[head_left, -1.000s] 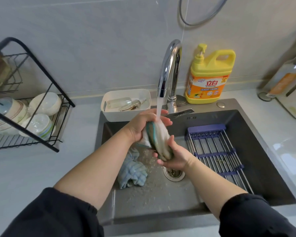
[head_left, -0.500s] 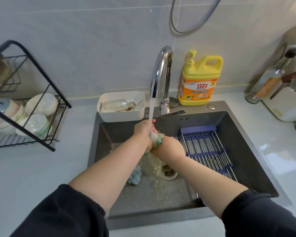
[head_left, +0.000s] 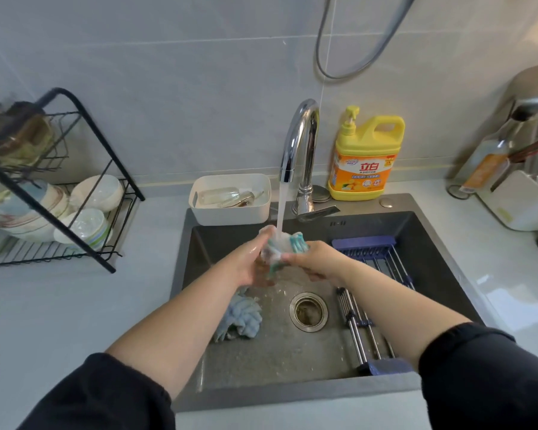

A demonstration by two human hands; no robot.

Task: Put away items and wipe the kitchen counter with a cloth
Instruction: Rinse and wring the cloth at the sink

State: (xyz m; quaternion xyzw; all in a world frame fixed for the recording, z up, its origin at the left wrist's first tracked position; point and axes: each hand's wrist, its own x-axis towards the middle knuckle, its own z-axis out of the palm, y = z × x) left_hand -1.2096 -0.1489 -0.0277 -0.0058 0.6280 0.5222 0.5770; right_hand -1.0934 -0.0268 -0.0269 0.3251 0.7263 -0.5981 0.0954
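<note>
A wet white cloth with teal stripes (head_left: 288,243) is bunched under the water running from the chrome faucet (head_left: 298,150), above the dark sink (head_left: 416,240). My left hand (head_left: 249,263) grips its left end and my right hand (head_left: 319,259) grips its right end, so most of the cloth is hidden between them. A second, light blue cloth (head_left: 241,319) lies crumpled on the sink floor, left of the drain (head_left: 308,311).
A sliding rack with blue ends (head_left: 370,305) spans the sink's right half. A white tub (head_left: 230,198) and a yellow detergent bottle (head_left: 365,156) stand behind the sink. A black dish rack with bowls (head_left: 59,209) is at left; a bottle (head_left: 491,162) and white holder (head_left: 522,203) at right.
My hands have worked the cloth under the stream, from a long twisted roll into a tight bunch, and they sit higher and nearer the faucet. The head camera has pulled back.
</note>
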